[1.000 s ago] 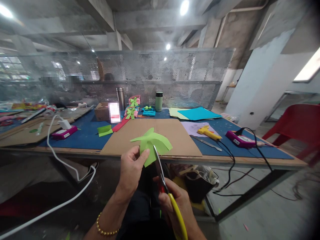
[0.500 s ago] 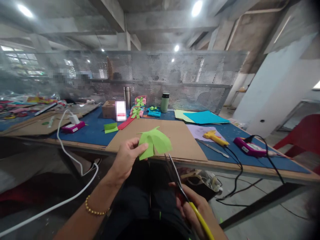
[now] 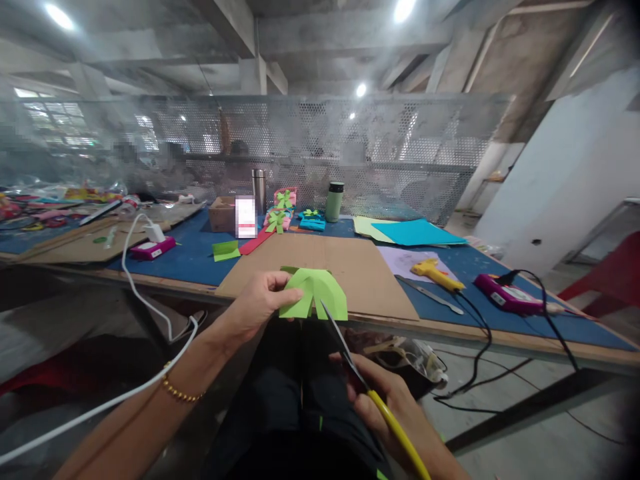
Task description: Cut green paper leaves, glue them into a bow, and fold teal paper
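Observation:
My left hand (image 3: 263,298) pinches the left edge of a folded piece of light green paper (image 3: 327,293), thumb on top. The paper has a rounded outline and slits in its lower edge, and it is held over the front edge of the table. In my right hand (image 3: 383,393) is a pair of scissors (image 3: 345,347) with yellow handles, its fingers wrapped round them. The scissor tips point up and left, right at the paper's lower edge near the slit. Whether the blades touch the paper I cannot tell.
A cardboard sheet (image 3: 370,267) lies ahead on the blue table. To its right are a yellow glue gun (image 3: 435,275), a metal-handled knife (image 3: 430,295) and a purple power strip (image 3: 507,293) with black cords. Blue paper (image 3: 420,232), a green flask (image 3: 335,202) and a cardboard box (image 3: 223,215) stand farther back.
The green paper has been turned to lie flatter and more level. The scissors have moved up and left, bringing their tips to the paper's lower edge, and their blades look closer together.

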{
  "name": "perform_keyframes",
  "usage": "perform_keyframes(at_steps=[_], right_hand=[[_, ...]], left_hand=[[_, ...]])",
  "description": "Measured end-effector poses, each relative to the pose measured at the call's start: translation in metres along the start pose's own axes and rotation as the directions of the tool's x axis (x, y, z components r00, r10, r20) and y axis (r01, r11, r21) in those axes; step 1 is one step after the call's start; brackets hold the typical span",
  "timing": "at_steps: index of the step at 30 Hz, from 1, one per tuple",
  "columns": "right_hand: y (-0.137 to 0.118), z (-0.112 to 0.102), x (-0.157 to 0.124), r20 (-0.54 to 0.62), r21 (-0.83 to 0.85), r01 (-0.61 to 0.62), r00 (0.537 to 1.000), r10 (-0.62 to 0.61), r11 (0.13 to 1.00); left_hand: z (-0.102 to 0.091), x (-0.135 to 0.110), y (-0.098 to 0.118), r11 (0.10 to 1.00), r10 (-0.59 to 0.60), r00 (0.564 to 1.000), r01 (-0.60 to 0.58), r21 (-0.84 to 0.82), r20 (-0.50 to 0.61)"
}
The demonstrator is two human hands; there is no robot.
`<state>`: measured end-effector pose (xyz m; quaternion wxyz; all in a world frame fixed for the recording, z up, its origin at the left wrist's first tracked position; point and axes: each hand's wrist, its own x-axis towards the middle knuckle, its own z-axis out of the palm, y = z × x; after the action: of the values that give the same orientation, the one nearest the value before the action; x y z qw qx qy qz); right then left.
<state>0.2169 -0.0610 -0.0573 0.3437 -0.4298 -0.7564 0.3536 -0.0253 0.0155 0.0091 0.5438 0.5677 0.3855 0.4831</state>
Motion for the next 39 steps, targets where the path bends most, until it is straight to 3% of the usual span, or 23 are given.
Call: perform_keyframes(at_steps=[11, 39], right_hand=[[-0.0004, 0.0022, 0.0016, -0.024, 0.015, -0.064, 0.998, 0.065, 0.998], [0.0023, 0.0005, 0.0007, -0.023, 0.065, -0.057, 0.998, 0.059, 0.996]], left_hand=[[0.0066, -0.0012, 0.0032, 0.998, 0.049, 0.999, -0.048, 0.027, -0.013], [0.0058, -0.0031, 0.003, 0.996, 0.061, 0.997, -0.063, 0.061, 0.037]])
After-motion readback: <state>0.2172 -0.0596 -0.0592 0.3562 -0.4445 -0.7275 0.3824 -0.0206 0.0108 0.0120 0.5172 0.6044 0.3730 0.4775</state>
